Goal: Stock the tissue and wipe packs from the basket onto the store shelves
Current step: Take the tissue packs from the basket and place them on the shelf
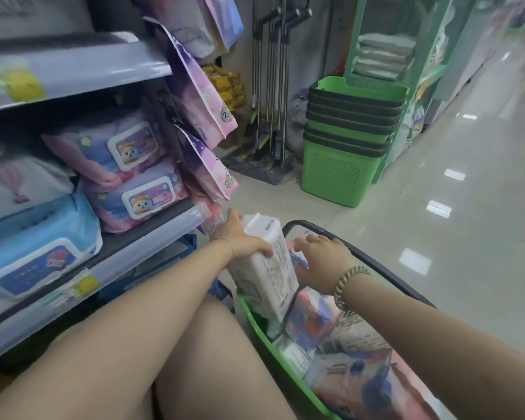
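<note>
While the left hand (pixel 240 239) grips the white tissue pack (pixel 265 277) at lower centre of the frame, thumb on the printed face and fingers over the far edge, the pack stands tilted with its lower end inside the green basket (pixel 256 321). The pack is a soft rectangular block in glossy white film with small dark print. The right hand (pixel 322 257), with a bead bracelet (pixel 347 284) on its wrist, reaches into the basket just behind the pack. Its fingers bend down onto a pink pack, but the white pack partly hides them, so whether they grip cannot be told. More pink-and-blue packs (pixel 311 319) fill the basket toward lower right, beneath its black handle (pixel 319 229).

At left, the grey shelves (pixel 109 265) have smooth metal edges with yellow price tags. Two lilac wipe packs (pixel 128 150) with bear-printed lids lie stacked on the middle shelf, and a blue wipe pack (pixel 40 247) lies beside them at lower left. Pink hanging bags (pixel 200 95) at the shelf end overhang the space just above the left hand. At upper centre, long-handled mops (pixel 273 86) lean in a corner next to a stack of perforated green plastic baskets (pixel 346 147) on glossy pale floor tiles (pixel 443 213).
</note>
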Tool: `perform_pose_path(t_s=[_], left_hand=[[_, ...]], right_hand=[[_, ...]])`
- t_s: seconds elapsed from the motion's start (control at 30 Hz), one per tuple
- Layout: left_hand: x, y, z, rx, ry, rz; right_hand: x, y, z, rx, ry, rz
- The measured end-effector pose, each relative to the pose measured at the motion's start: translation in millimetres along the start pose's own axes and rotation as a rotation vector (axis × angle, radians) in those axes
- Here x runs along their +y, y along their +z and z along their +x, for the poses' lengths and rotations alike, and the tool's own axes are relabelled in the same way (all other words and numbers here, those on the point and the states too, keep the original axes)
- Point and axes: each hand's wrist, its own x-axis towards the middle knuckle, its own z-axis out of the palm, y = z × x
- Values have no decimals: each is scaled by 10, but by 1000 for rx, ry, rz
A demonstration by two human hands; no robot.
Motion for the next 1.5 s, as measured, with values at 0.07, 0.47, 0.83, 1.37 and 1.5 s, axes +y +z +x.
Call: perform_pose_path(t_s=[0.07,0.47,0.83,1.37,1.5], left_hand=[[17,-198,-36,21,-26,-57],[160,-1225,-467,208,-154,-326],[228,-2049,-1116,350,-195,-395],[659,-2765,-1835,566,113,113],[632,-2916,-2021,598,195,154]], right_hand=[[-65,-91,17,40,-27,2],[-527,-623,-6,259,-198,2],[-1081,-1108,-54,451,-373,47],[-2046,-2296,161,442,-302,717],[-2230,-2378,160,539,-236,760]])
